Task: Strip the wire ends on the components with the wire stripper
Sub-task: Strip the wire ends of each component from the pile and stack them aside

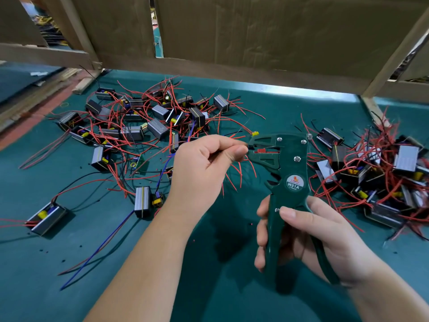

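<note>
Green wire stripper [290, 166] in right hand [325, 233] grip; left hand [204, 163] tight on wire end [249, 147]

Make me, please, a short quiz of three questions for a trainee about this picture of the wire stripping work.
1. True or false: the right hand grips the handles of the green wire stripper.
2. Where does the left hand pinch the wire end?
A) at the stripper's head
B) at the stripper's handles
C) flat on the table
3. Fill in: the round label on the stripper reads ____.

Key: 1 true; 2 A; 3 W01A.
</note>
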Demonstrator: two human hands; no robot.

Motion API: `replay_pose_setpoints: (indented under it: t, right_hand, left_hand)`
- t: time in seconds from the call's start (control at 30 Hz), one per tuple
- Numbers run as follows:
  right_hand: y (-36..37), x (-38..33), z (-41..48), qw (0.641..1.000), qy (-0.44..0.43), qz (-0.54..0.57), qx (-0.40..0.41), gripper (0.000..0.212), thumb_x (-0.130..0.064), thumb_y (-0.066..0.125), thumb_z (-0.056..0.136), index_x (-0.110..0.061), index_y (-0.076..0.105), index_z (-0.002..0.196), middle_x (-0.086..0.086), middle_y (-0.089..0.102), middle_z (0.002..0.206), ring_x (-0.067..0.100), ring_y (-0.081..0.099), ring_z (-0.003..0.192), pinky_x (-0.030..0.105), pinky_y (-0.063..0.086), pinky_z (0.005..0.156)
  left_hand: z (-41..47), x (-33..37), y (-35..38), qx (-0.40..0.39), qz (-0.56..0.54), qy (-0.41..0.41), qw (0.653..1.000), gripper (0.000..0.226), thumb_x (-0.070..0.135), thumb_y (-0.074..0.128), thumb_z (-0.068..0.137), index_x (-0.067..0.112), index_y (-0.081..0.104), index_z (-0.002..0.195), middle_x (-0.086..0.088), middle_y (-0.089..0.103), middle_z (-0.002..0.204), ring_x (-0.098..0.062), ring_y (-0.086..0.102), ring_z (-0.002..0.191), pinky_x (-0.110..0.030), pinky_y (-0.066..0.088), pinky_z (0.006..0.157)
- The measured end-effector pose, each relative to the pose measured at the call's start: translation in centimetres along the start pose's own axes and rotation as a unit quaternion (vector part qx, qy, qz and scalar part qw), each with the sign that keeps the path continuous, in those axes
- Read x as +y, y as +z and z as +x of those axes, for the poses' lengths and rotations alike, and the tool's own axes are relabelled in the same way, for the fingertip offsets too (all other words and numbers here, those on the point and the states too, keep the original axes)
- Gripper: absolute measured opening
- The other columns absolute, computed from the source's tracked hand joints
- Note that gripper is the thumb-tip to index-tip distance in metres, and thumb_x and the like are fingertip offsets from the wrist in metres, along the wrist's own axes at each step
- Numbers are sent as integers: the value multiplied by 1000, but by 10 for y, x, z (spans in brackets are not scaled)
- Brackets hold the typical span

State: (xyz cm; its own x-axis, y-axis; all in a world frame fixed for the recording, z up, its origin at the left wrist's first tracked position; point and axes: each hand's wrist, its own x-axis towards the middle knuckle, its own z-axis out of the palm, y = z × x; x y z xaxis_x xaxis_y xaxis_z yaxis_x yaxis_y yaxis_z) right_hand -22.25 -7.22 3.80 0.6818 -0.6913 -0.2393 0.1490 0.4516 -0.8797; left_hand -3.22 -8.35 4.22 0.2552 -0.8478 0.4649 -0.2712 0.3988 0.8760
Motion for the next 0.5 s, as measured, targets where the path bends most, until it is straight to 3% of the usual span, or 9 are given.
replay_pose_setpoints:
  t: [0.33,0.43,0.5]
  right_hand:
    - [0,0,1,1000,13,12,21,55,-42,89,57,-5,64,89,28,58,70,44,61,55,46,52,55]
    - [5,2,0,999,9,11,33,54,-46,88,57,-7,63,85,26,57,67,41,60,51,44,51,52]
    - [11,5,3,997,-4,16,72,53,-45,87,58,-6,58,79,23,52,60,35,55,42,40,50,48]
  left_hand:
    - [-1,-2,-1,-13,-9,-10,1000,25,4,71,81,28,69,77,24,65,58,13,49,44,1,32,50]
    - [0,-3,-1,-13,-6,-16,1000,20,9,70,83,29,70,82,25,67,65,13,57,59,-1,38,60]
    - [0,-4,-2,-26,9,-4,1000,21,11,62,89,29,66,101,25,69,74,12,62,71,-3,40,69]
